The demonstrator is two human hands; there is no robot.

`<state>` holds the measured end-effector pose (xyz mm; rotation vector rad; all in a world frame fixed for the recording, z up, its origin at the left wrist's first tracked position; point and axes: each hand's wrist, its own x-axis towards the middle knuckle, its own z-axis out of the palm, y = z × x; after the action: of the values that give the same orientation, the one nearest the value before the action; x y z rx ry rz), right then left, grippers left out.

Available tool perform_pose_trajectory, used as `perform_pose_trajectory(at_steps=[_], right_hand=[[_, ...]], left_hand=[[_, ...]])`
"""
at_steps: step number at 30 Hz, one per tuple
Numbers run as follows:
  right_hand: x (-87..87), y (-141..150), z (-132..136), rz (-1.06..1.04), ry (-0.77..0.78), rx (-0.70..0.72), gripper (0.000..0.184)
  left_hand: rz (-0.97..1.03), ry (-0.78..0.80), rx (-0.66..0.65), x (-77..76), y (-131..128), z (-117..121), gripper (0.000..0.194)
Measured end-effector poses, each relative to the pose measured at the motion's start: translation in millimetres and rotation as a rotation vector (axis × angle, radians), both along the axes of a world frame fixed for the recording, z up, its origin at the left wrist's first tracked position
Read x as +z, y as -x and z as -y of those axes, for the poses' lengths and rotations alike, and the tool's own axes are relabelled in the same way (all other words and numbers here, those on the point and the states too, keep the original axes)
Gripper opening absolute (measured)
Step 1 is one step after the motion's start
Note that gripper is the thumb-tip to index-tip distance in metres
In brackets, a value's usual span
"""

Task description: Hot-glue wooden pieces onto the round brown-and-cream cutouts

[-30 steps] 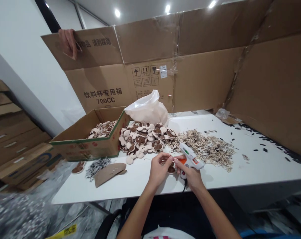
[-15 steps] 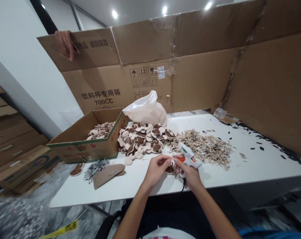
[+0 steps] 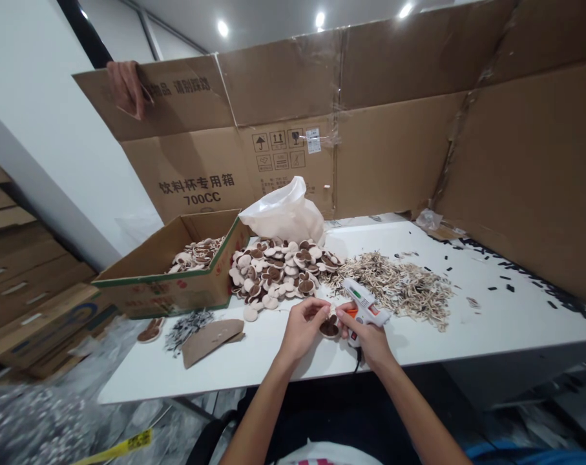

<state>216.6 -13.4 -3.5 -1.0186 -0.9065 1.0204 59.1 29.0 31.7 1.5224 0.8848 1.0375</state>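
Note:
My left hand (image 3: 303, 326) is closed, its thumb and fingers pinching the top of a small brown patch with a cream edge (image 3: 329, 327). My right hand (image 3: 367, 332) wraps round a white glue gun with an orange nozzle end (image 3: 365, 303). Its thumb and forefinger meet my left fingertips at the patch, where a pale bit shows between them, too small to make out. Behind my hands lies a heap of brown and cream fabric patches (image 3: 278, 274). Beside it spreads a pile of thin cream strips or cords (image 3: 399, 287).
An open cardboard box (image 3: 164, 297) holds more patches at left. A white bag (image 3: 287, 213) stands behind the heap. Brown card (image 3: 210, 342), dark shreds (image 3: 188, 329) and small black pieces (image 3: 510, 289) lie on the table. Tall cardboard (image 3: 394, 155) encloses the back; another person's hand (image 3: 126, 89) rests over it.
The glue gun has shifted slightly left with my right hand. My fingertips have moved a little, and more of the patch's brown face shows below them.

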Motion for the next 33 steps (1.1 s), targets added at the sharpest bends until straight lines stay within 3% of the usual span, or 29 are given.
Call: perform_pose_trajectory(at_steps=[17, 33], right_hand=[[2.7, 1.4, -1.9, 0.008, 0.0, -0.022, 0.039], [3.7, 2.2, -2.2, -0.021, 0.043, -0.071, 0.04]], left_hand=[[-0.023, -0.007, -0.045, 2.1, 5.1, 0.1, 0.032], [-0.098, -0.111, 0.032, -1.0, 8.0, -0.3, 0.026]])
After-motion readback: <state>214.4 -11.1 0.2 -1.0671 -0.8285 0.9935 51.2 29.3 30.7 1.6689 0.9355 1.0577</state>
